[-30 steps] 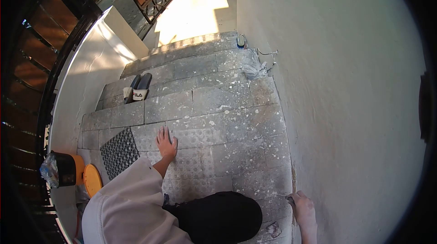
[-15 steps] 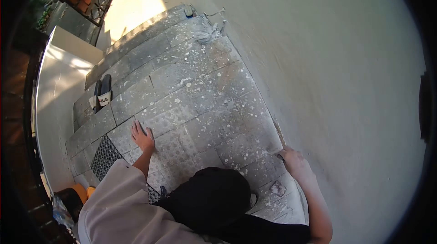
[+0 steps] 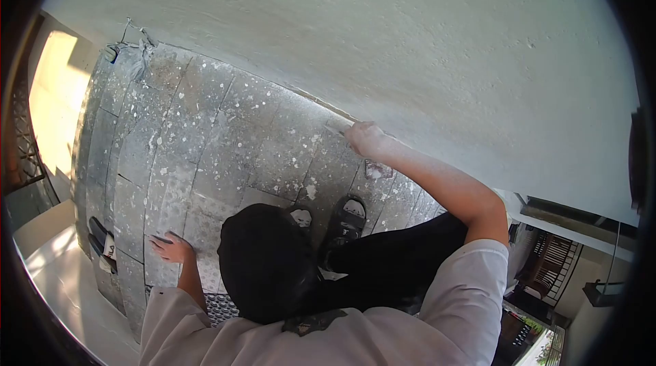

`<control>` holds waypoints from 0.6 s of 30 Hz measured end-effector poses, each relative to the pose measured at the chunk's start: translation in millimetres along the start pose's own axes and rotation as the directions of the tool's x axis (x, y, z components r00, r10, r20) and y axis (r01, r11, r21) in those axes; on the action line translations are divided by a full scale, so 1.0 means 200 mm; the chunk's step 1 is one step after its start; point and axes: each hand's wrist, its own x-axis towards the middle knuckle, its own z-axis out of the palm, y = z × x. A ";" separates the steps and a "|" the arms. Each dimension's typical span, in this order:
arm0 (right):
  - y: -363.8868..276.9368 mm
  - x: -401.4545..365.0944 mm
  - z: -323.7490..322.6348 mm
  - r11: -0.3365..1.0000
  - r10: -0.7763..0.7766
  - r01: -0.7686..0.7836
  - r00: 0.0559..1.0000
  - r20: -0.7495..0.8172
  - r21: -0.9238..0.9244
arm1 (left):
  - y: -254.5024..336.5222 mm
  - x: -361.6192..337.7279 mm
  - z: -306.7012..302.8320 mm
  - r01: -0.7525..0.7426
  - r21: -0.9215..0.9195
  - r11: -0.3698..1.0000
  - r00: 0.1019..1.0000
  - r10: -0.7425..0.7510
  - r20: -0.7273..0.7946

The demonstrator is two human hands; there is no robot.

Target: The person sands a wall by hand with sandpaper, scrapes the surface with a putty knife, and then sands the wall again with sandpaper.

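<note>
My right hand point(image 3: 365, 137) is closed around a scraper, its flat pale blade point(image 3: 335, 125) pointing left along the foot of the wall point(image 3: 437, 72). The fingers hide its handle. A narrow brownish gap point(image 3: 321, 101) runs along the joint between wall and floor, right by the blade. On the left, my left hand point(image 3: 176, 250) lies on the paint-spattered grey tiles point(image 3: 222, 140) with fingers apart. Beneath my right forearm sits a small whitish and reddish piece point(image 3: 378, 170) on the floor.
My feet in dark sandals point(image 3: 344, 221) stand between my hands. A pair of slides point(image 3: 102, 246) lies at the left. In the far corner is a grey crumpled cloth point(image 3: 140, 62). Part of a dark patterned mat point(image 3: 222, 306) shows below my left arm.
The view has swung round, so the wall now spans the top. My right hand still holds the scraper at the wall's foot; my left remains on the floor.
</note>
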 end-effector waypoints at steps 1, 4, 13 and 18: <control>-0.01 -0.02 0.04 1.000 0.025 -0.025 0.999 0.022 -0.007 | -0.01 0.00 0.01 -0.002 0.011 1.000 1.000 0.002 0.001; 0.01 -0.09 0.07 0.997 0.053 -0.052 0.998 -0.018 0.054 | -0.05 0.01 0.03 -0.029 0.023 0.999 0.999 0.029 -0.018; 0.10 -0.42 -0.10 0.867 0.419 -0.453 0.888 0.188 0.207 | -0.07 0.02 0.08 -0.036 0.066 0.997 0.999 0.038 -0.035; 0.16 -0.60 -0.26 0.830 0.507 -0.549 0.815 0.282 0.095 | -0.05 0.02 0.06 -0.034 0.073 0.997 0.998 0.037 -0.042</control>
